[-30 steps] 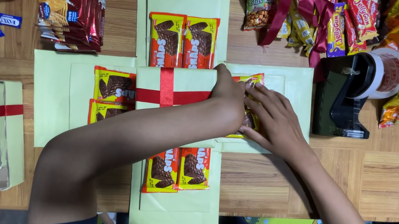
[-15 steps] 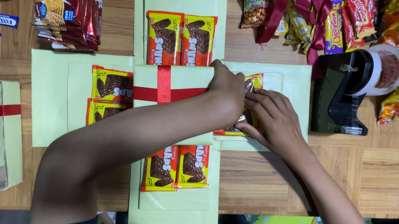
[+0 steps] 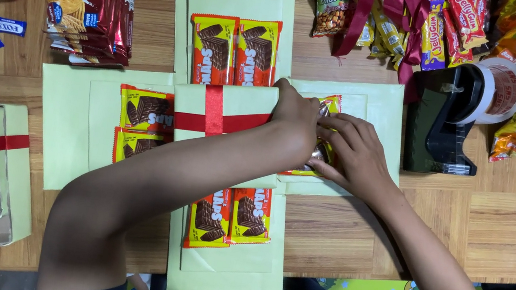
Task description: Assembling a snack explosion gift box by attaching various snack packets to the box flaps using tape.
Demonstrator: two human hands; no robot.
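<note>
A pale green paper sheet (image 3: 375, 101), cut like a cross with four flaps, lies flat on the wooden table (image 3: 466, 226), and at its centre sits a small green box lid (image 3: 237, 104) crossed by a red ribbon (image 3: 214, 110), one band running toward the far flap and the other running sideways. On the flap at the person's right rests a yellow wafer packet (image 3: 331, 105), glossy foil with a brown picture, its long axis running away from the person toward the far edge of the table; most of it is hidden under the hands. The left hand (image 3: 296, 120) reaches across the lid and lies on the packet's inner edge, fingers curled down tight against it. The right hand (image 3: 353, 153) meets it from the other side, fingers narrowly bent and pressing the packet's middle; whether they pinch it or only press I cannot tell. Matching packets lie in pairs on the other flaps: an orange pair on the far flap (image 3: 235, 52), a yellow pair on the left flap (image 3: 143, 127), an orange pair on the near flap (image 3: 229, 216). A black tape dispenser (image 3: 444, 126) with a roll of clear tape stands just beside the right flap.
</note>
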